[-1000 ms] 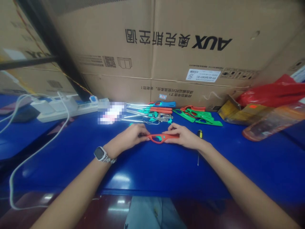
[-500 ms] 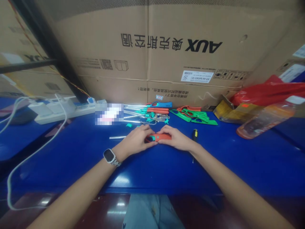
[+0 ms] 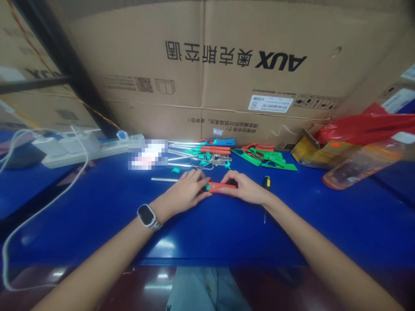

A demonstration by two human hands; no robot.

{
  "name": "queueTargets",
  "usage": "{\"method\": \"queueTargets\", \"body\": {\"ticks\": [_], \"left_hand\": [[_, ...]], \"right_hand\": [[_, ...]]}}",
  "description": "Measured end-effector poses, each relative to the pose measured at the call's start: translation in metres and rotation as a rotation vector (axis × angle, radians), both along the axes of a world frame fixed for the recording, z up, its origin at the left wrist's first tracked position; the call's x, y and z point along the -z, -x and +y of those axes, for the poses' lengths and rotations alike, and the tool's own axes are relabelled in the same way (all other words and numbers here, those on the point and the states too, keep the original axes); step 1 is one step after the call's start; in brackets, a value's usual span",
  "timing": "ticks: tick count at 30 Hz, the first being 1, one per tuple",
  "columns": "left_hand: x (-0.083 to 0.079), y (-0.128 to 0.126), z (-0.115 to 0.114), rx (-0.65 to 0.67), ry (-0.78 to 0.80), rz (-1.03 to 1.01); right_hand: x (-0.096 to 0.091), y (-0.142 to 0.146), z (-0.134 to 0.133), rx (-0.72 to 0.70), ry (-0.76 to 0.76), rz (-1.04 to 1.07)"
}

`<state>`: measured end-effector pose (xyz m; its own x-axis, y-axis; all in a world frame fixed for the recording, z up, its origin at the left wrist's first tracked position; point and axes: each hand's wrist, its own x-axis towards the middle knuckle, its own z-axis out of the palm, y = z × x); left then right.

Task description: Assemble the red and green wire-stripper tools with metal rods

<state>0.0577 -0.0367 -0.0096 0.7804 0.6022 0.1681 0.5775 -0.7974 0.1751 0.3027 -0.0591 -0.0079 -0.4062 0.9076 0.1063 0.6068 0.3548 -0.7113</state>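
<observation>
An orange long-reach lighter point(image 3: 215, 187) with a teal trigger and a thin metal tube lies across the blue table point(image 3: 207, 233), between my hands. My left hand point(image 3: 189, 190) is closed around its trigger end, hiding part of the tube. Thumb and fingers of my right hand point(image 3: 248, 188) pinch the other end of the orange handle. A black and yellow screwdriver point(image 3: 266, 182) lies beside my right wrist, its shaft partly behind the forearm. Just beyond my hands is a pile of lighter parts, with orange handles point(image 3: 215, 150), metal tubes point(image 3: 183, 151) and small teal pieces point(image 3: 176, 170).
Green handle shells point(image 3: 277, 160) lie at the back right, near an open carton point(image 3: 308, 151) and a leaning bottle point(image 3: 363, 166). At the left are a white power strip point(image 3: 94, 151) and a loose cable point(image 3: 42, 214). A large cardboard box point(image 3: 129, 52) stands behind.
My right hand has shifted slightly right along the handle, opening a wider gap between the hands. The lighter's tube has tilted a little and moved up. The view has shifted slightly.
</observation>
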Motion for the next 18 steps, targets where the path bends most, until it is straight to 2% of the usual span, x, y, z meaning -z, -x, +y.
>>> {"method": "queueTargets", "body": {"ticks": [6, 9, 14, 18], "left_hand": [[-0.001, 0.000, -0.003, 0.018, -0.010, -0.025], [-0.006, -0.003, -0.006, -0.014, -0.031, -0.004], [-0.009, -0.007, -0.009, 0.004, -0.202, 0.055], [-0.010, -0.008, -0.008, 0.014, -0.324, 0.052]], "right_hand": [[0.004, 0.009, -0.005, 0.066, 0.123, 0.179], [0.005, 0.014, -0.007, 0.100, 0.115, 0.249], [-0.001, 0.019, -0.012, 0.097, 0.136, 0.269], [-0.006, 0.019, -0.016, 0.115, -0.007, 0.201]]}}
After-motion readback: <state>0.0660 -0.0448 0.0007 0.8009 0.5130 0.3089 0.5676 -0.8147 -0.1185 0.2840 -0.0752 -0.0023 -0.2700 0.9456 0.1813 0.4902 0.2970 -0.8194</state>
